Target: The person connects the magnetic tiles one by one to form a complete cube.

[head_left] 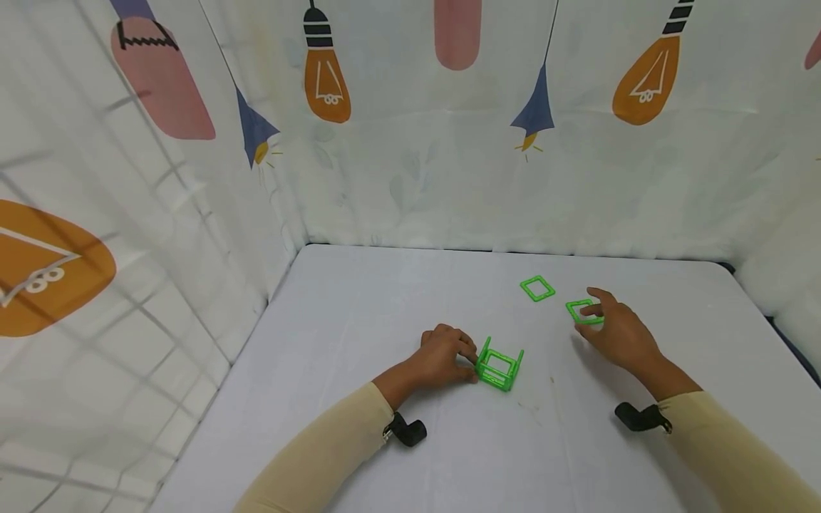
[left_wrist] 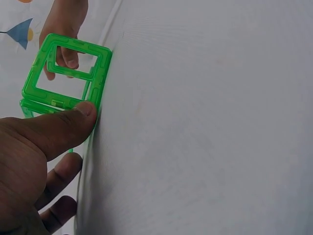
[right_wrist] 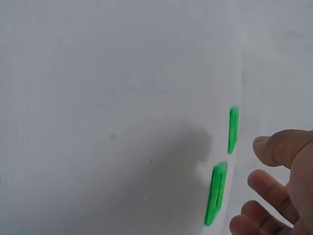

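My left hand (head_left: 445, 356) holds the left side of a small open structure of green square-frame magnetic tiles (head_left: 495, 380) standing on the table. In the left wrist view my thumb (left_wrist: 80, 120) lies on the lower edge of a tile frame (left_wrist: 101, 73); the index finger is hidden behind it. Over to the right, my right hand (head_left: 618, 335) hovers with thumb and fingers spread above a loose green tile (head_left: 571, 313), partly covering it. The right wrist view shows a gap between those fingers and the near tile (right_wrist: 216, 193). Another loose green tile (head_left: 528, 293) lies farther back.
A white cloth covers the table (head_left: 359, 299). White curtains (head_left: 410, 178) printed with lamps and bulbs hang behind it and along the left side. Black straps with small devices (head_left: 407, 429) sit at both wrists.
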Tool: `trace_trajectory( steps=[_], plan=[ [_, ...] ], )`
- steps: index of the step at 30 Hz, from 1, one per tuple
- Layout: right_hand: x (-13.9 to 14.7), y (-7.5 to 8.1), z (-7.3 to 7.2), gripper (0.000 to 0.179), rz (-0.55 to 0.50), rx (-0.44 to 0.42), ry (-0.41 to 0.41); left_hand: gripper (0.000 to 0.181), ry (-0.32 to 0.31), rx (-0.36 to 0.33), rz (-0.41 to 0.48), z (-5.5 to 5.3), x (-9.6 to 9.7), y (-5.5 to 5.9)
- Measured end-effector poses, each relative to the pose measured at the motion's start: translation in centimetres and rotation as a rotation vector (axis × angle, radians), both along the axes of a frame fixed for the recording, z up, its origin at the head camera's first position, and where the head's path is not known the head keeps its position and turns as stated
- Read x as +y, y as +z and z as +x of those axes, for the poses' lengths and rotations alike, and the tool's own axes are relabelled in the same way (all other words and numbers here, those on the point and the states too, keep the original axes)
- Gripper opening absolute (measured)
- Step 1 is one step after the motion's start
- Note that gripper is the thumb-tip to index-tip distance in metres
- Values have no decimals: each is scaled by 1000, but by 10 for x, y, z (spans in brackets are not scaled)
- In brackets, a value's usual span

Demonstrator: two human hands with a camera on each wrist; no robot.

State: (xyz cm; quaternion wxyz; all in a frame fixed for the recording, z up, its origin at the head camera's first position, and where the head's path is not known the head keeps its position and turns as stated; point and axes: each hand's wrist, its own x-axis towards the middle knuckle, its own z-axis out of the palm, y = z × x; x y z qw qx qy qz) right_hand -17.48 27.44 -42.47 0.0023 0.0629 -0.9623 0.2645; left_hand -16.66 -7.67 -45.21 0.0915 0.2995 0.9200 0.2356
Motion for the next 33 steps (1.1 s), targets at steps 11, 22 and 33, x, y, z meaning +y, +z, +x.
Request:
trace_trajectory(
  steps=[11, 22, 33],
  plan=[
    [22, -11, -13, 89, 29, -61, -72, 19, -7, 17, 3, 2, 0, 0],
    [28, -17, -24, 96, 45, -98, -107, 19, 0, 36, 8, 3, 0, -2],
    [25, -14, -26, 96, 69, -106, -118, 18, 5, 14, 49, 1, 0, -3]
  ],
)
